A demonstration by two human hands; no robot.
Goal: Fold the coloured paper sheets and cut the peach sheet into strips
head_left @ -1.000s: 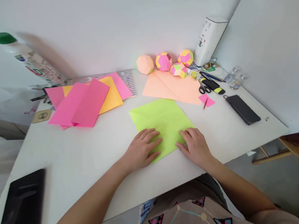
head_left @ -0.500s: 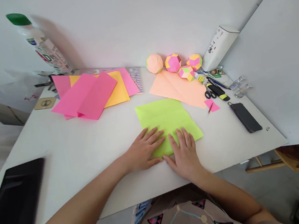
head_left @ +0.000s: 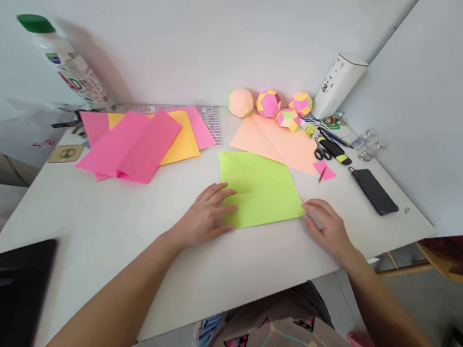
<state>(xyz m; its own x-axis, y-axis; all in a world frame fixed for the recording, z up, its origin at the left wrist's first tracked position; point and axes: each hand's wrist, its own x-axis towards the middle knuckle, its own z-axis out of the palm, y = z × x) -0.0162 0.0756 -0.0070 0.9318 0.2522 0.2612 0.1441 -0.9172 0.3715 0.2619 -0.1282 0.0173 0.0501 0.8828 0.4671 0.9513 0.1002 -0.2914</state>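
A strip of the white tabletop (head_left: 178, 296) separates the creased lime-green paper sheet (head_left: 267, 208) from the front edge; more room spreads left toward the flat black tablet (head_left: 15, 298), cut off by the picture. The left hand (head_left: 200, 216) lies spread, fingers on the sheet's left side. The right hand (head_left: 328, 228), previously atop the sheet, now curls narrowly at its front right corner; I cannot tell whether it pinches.

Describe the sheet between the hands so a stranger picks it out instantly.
On the white table, find the left hand and right hand. Between them lies the lime-green paper, a crease line crossing it. It is the only green sheet, unlike the pink sheets, yellow-orange sheet and peach sheet.
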